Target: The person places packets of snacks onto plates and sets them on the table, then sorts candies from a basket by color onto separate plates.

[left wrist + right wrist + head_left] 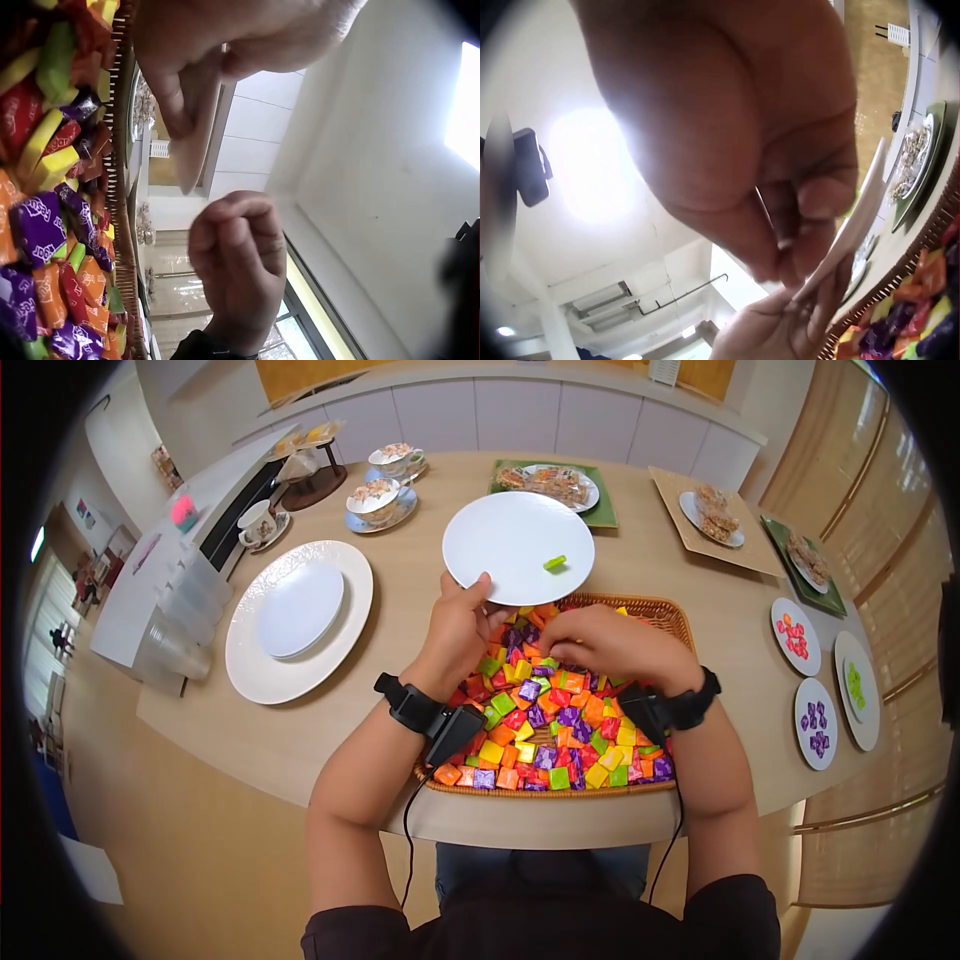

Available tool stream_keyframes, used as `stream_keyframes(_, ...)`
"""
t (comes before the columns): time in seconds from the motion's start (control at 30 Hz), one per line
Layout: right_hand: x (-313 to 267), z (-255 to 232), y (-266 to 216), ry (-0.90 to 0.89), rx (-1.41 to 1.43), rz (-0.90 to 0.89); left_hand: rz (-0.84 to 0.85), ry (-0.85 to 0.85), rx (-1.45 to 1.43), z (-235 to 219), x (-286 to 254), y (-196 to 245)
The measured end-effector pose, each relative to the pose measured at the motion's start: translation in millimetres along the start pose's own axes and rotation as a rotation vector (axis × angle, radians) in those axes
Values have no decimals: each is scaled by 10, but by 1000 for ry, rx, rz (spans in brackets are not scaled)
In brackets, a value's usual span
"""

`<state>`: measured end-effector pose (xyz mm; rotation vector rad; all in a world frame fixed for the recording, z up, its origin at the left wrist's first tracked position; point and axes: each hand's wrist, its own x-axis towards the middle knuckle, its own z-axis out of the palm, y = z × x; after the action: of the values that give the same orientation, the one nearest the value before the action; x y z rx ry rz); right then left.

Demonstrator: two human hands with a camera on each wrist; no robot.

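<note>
My left hand [462, 622] holds a round white plate [490, 550] by its near rim, thumb on top and fingers beneath. On the plate lies bright green wrapped candy [555, 564]. My right hand [615, 643] hovers over the basket, just right of the plate, with curled fingers. In the left wrist view its thumb [238, 244] presses against the bent fingers, and no candy shows between them. Below both hands, a wicker basket [682, 622] is full of wrapped candies [535, 715] in red, orange, yellow, green and purple.
At right, small plates hold red candies [795, 635], purple candies [817, 730] and green candies [855, 685]. A white plate stack [300, 610] stands left. Teacups [374, 500] and plates of brown snacks [555, 485] line the back. Cables [408, 850] hang from both wrist cameras.
</note>
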<state>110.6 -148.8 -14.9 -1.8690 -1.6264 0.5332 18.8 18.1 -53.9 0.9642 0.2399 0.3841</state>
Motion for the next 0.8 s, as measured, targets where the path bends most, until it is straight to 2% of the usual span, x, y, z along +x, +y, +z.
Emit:
stream_keyframes(0.07,60,203,237,-82,-323,-57,43,7,-9,-9,1,-11)
stream_keyframes(0.3,122,219,226,-176,-375,50,23,-25,13,-52,5,-21)
stream_keyframes(0.43,-5,-63,-63,-192,-273,90,-9,-26,85,-50,-8,-13)
stream_keyframes(0.5,-74,-207,-126,143,81,-34,-25,-31,95,-19,-32,-7)
stream_keyframes(0.53,-74,-243,-144,342,52,-12,-38,-42,114,0,-41,-2)
stream_keyframes(0.6,-49,-286,-38,555,-76,58,-52,-56,111,30,-50,-9)
stream_keyframes(0.73,-27,-254,214,592,-240,59,-62,-110,113,61,-80,1)
stream_keyframes(0.8,15,-199,137,781,-285,-11,-53,-85,95,69,-78,10)
